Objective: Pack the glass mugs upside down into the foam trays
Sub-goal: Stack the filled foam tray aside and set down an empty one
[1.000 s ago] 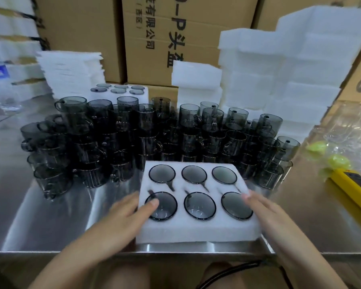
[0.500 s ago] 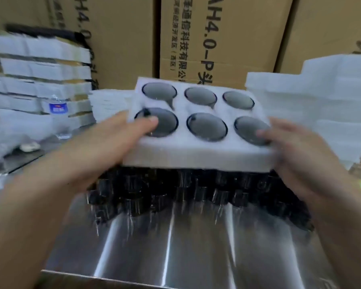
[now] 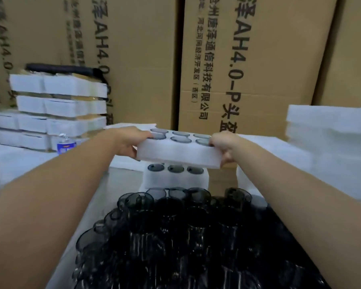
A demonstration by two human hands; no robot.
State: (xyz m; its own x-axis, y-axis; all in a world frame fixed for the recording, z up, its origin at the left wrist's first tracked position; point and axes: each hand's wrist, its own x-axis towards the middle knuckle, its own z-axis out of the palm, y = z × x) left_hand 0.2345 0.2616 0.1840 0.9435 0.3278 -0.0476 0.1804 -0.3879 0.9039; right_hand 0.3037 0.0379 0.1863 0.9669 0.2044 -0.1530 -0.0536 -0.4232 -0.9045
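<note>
- Head view: I see both hands out ahead, the left hand [image 3: 129,142] gripping the left end of the filled foam tray [image 3: 175,157], fingers curled over its top.
- The right hand [image 3: 224,147] grips the right end.
- Dark upturned mugs [image 3: 180,139] fill the tray, which is held above a second packed tray [image 3: 175,180] at the back of the counter [image 3: 121,184].
- Loose glass mugs [image 3: 175,236] crowd the near side, between the forearms; cardboard boxes [image 3: 248,69] rise behind.
</note>
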